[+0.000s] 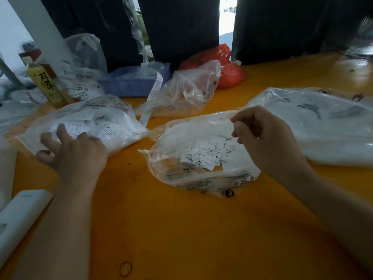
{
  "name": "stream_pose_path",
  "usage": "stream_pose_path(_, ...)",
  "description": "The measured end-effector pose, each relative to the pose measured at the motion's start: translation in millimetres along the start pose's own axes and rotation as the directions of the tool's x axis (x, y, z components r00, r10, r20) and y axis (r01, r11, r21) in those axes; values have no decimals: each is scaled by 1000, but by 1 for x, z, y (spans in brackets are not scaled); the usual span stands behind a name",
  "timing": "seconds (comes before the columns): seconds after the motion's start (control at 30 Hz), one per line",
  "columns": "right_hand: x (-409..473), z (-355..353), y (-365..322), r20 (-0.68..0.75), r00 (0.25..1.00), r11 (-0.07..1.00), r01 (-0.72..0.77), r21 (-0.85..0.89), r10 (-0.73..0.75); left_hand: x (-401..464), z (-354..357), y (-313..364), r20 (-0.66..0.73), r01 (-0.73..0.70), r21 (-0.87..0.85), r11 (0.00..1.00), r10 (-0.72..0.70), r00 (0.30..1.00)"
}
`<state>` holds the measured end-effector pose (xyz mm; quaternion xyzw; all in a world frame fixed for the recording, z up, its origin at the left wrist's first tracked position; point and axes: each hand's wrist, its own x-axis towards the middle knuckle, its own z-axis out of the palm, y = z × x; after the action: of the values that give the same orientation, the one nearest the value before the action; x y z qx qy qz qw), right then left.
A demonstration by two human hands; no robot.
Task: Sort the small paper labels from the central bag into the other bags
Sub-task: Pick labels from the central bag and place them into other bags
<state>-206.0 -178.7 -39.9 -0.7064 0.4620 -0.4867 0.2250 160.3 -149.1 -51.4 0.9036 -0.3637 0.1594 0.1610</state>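
Central bag (193, 174): mid-surface, labels (210, 153) inside.
Right hand (268, 138): pinching its far rim, lifted.
Left hand (76, 152): fingers spread, pressing left bag (113, 122).
Open room: bare orange surface (171, 229) along near edge.
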Motion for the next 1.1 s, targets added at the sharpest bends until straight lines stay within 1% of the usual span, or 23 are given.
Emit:
stream_pose_path(0.03,3,-5,0,-14,1000,996,20,-88,-21,0,0,0,34,20,-2,1000,-20,999)
stream_pose_path(0.07,8,-11,2,-8,999,973,43,-228,-46,1,1,-1,61,32,-11,999,-31,998)
stream_pose_path(0.1,14,-20,5,9,998,918,55,-393,-55,1,1,-1,78,40,-19,999,-39,996)
stream_pose_path(0.13,21,-30,11,15,999,839,43,-543,-42,1,2,-3,84,46,-23,999,-44,995)
stream_pose_path(0.17,28,-42,18,3,1000,749,0,-663,2,1,2,-3,81,46,-20,999,-44,996)
stream_pose_path(0.23,40,-66,32,-22,991,562,-95,-822,135,-1,3,-1,79,34,-14,999,-32,996)
stream_pose_path(0.27,41,-74,37,-18,979,489,-117,-864,203,-1,2,1,84,30,-15,999,-29,996)
stream_pose_path(0.3,41,-80,41,-3,965,447,-125,-886,264,-1,1,2,91,26,-18,999,-24,996)
stream_pose_path(0.33,41,-81,43,20,950,435,-123,-892,311,-1,1,4,96,20,-22,1000,-18,995)
stream_pose_path(0.4,40,-79,45,41,932,452,-135,-882,359,-3,0,7,89,6,-51,999,-2,996)
stream_pose_path(0.43,39,-77,45,31,933,462,-149,-875,359,-5,-1,9,64,-3,-79,997,8,998)
stream_pose_path(0.5,40,-75,46,-4,950,461,-155,-874,312,-12,-5,15,-39,-55,-155,986,50,998)
stream_pose_path(0.57,41,-75,46,-36,974,454,-137,-881,225,-23,-10,26,-173,-161,-234,959,122,977)
stream_pose_path(0.63,40,-77,41,-52,990,453,-108,-885,135,-36,-14,42,-270,-283,-316,906,200,942)
stream_pose_path(0.7,39,-76,35,-57,991,428,-102,-898,117,-51,-19,59,-313,-405,-400,822,293,903)
stream_pose_path(0.8,36,-73,32,-37,975,401,-124,-907,218,-72,-23,77,-333,-558,-455,694,448,830)
stream_pose_path(0.9,36,-72,30,-29,950,401,-158,-902,309,-85,-24,85,-322,-641,-476,602,559,764)
stream_pose_path(1.0,38,-74,31,-64,952,392,-184,-901,299,-91,-22,87,-281,-647,-509,567,601,748)
stream_pose_path(1.1,39,-73,31,-98,965,434,-199,-879,244,-95,-21,88,-249,-630,-539,559,609,753)
